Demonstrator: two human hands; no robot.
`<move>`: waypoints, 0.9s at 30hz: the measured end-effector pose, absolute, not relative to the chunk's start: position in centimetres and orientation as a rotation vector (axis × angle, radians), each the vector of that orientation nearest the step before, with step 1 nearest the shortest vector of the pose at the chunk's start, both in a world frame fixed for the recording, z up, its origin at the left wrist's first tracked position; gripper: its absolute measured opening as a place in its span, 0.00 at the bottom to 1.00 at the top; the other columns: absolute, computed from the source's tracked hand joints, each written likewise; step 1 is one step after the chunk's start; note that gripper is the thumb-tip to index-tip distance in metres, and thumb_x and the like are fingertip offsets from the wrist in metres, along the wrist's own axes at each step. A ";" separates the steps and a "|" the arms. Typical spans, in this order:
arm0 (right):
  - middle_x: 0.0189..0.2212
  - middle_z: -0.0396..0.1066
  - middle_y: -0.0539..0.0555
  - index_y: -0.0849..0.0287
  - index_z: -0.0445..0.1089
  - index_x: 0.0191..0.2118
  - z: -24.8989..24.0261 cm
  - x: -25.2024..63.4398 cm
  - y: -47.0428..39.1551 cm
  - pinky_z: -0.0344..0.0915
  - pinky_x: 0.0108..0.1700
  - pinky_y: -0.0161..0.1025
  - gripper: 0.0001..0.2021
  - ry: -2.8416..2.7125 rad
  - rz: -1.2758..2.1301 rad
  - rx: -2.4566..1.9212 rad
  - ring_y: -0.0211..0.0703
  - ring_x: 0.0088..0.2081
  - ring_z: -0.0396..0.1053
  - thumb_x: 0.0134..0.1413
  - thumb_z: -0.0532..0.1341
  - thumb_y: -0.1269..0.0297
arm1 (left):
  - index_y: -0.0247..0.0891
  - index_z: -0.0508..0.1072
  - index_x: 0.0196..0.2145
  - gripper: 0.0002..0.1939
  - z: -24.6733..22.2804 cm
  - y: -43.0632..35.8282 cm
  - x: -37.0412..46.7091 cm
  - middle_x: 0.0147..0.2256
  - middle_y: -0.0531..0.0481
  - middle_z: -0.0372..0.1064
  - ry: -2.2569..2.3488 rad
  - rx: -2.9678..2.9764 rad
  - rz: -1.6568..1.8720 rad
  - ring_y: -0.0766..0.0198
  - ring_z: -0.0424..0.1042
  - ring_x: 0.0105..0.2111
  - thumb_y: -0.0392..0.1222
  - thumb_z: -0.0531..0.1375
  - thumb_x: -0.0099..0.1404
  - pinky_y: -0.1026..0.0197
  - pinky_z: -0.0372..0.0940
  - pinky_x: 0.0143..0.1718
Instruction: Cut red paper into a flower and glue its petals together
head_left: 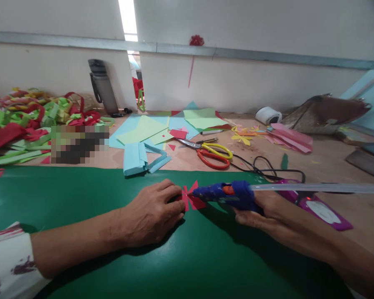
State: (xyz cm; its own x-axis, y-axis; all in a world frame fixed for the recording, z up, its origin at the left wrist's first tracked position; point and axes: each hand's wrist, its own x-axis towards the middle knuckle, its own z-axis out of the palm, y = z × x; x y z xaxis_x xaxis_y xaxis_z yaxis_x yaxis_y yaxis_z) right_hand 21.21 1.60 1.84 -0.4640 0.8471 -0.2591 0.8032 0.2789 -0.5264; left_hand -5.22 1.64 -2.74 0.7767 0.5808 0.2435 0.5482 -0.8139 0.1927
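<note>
A red paper cutout (197, 201), shaped like a bow or flower, lies on the green mat (118, 265). My left hand (157, 209) rests on the mat, its closed fingertips pressing the cutout's left side and hiding part of it. In my right hand (262, 211) is a blue glue gun (224, 195), gripped by its handle, which the fingers mostly cover. The gun's nozzle points left, its tip at the cutout's middle; whether it touches cannot be told. From its back end a long clear glue stick (318, 188) sticks out to the right.
Beyond the mat lie scissors (213, 153), a folded blue paper piece (135, 160) and green sheets (140, 133). A black cord (258, 168) runs to a purple power strip (324, 209) at right. Paper strips (15, 133) pile at left near a bottle (104, 89).
</note>
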 end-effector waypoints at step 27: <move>0.26 0.66 0.49 0.56 0.63 0.30 1.5 21.2 1.4 0.56 0.27 0.35 0.17 -2.459 0.950 -1.639 0.41 0.27 0.61 0.56 0.51 0.47 | 0.35 0.71 0.41 0.14 -3.0 1.8 -5.3 0.40 0.42 0.65 0.912 2.862 0.466 0.58 0.61 0.39 0.40 0.47 0.67 0.55 0.61 0.39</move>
